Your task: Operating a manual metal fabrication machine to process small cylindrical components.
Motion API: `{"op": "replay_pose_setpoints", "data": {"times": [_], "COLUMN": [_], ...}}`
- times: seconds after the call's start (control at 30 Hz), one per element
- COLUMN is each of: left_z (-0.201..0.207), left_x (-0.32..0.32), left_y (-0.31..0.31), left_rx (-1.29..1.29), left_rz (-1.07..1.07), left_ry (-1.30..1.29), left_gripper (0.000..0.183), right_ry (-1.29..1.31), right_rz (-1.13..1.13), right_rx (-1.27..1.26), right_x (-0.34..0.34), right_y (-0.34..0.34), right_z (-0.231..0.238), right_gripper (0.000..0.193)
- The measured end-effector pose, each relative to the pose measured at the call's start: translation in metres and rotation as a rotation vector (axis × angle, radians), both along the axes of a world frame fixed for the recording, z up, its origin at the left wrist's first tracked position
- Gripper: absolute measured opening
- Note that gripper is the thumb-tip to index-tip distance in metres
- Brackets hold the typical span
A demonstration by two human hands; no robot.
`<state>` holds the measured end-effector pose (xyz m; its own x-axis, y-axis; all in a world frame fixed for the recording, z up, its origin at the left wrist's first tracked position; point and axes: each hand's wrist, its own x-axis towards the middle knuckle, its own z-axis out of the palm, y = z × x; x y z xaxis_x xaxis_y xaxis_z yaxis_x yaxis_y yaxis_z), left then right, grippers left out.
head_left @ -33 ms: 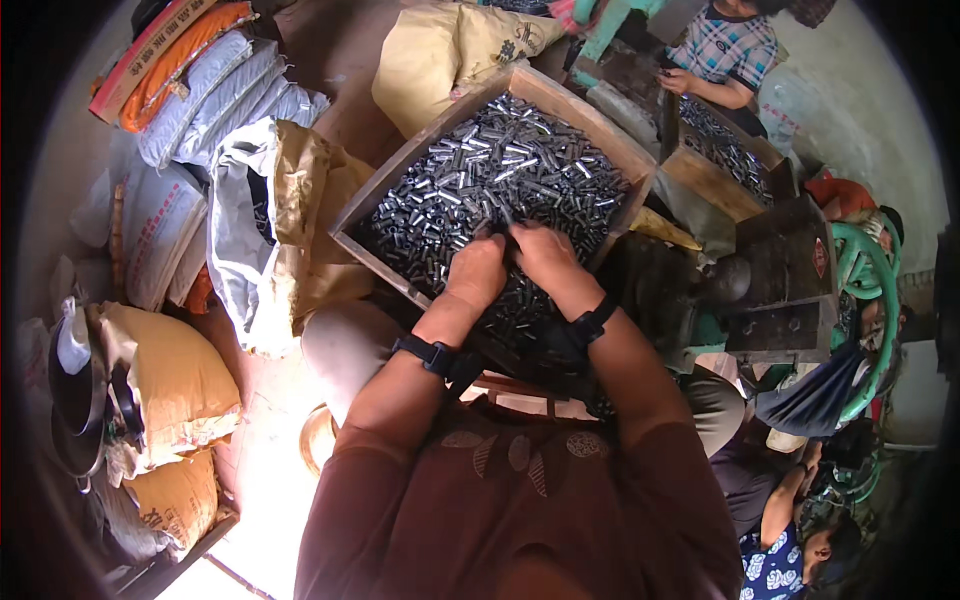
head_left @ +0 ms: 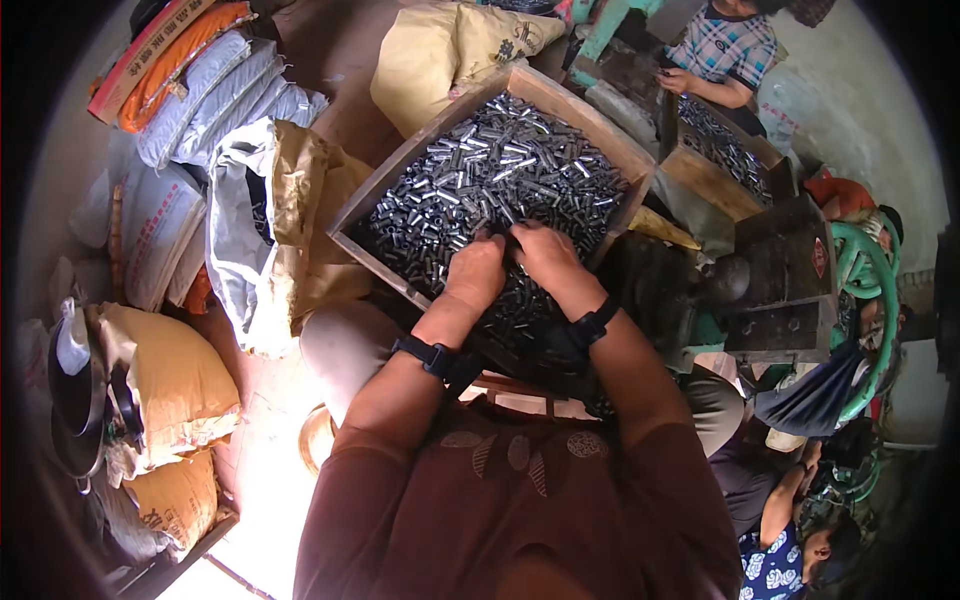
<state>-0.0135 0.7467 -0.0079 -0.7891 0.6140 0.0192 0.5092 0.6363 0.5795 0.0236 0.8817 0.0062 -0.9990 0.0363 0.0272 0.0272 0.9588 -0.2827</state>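
Small shiny and dark metal cylinders (head_left: 500, 160) are heaped in a wide wooden box (head_left: 618, 135) before my knees. Low in the heap, at its near side, my left hand (head_left: 477, 270) and my right hand (head_left: 547, 257) lie close together. Both have bent fingers drawn in at the tips, which look dark among the pieces. Loose cylinders lie against the fingers, and what the fingertips grip is too small and hidden to make out. Each wrist wears a dark band.
Left of the box stands an open sack (head_left: 240, 240), with stacked sacks (head_left: 205, 95) behind. A full yellow sack (head_left: 425, 65) touches the far side. Machinery with a green wheel (head_left: 880, 310) fills the right. One person (head_left: 735, 60) works at another wooden box (head_left: 715, 185); another person (head_left: 780, 560) sits lower right.
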Motion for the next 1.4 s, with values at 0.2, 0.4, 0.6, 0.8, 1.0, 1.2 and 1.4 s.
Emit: {"op": "replay_pose_setpoints", "data": {"times": [0.2,0.4,0.6,0.8,1.0,1.2,1.4], "left_z": [0.001,0.0,-0.001,0.011,0.005,-0.006,-0.006], "left_x": [0.003,0.003,0.007,0.011,0.011,0.019,0.029], "left_y": [0.003,0.0,0.006,0.001,0.002,0.002,0.008], "left_rx": [-0.14,-0.115,-0.067,-0.292,-0.3,-0.293,-0.307], "left_rz": [0.028,0.043,0.066,0.03,0.068,0.041,0.063], "left_ry": [0.015,0.007,0.085,0.028,0.011,0.248,0.258], "left_gripper": [0.025,0.02,0.017,0.017,0.014,0.021,0.027], "right_ry": [0.187,-0.015,0.066,0.13,0.208,0.193,0.196], "right_rz": [-0.143,-0.478,-0.531,-0.424,-0.5,-0.5,-0.52], "right_rx": [-0.203,-0.89,-0.996,-0.974,-0.943,-0.918,-0.92], "right_x": [0.02,0.049,0.072,0.089,0.109,0.144,0.184], "right_y": [0.025,0.028,0.031,0.026,0.03,0.036,0.05], "right_z": [0.001,0.014,0.015,0.012,0.02,0.03,0.036], "right_gripper": [0.023,0.017,0.016,0.011,0.015,0.015,0.016]}}
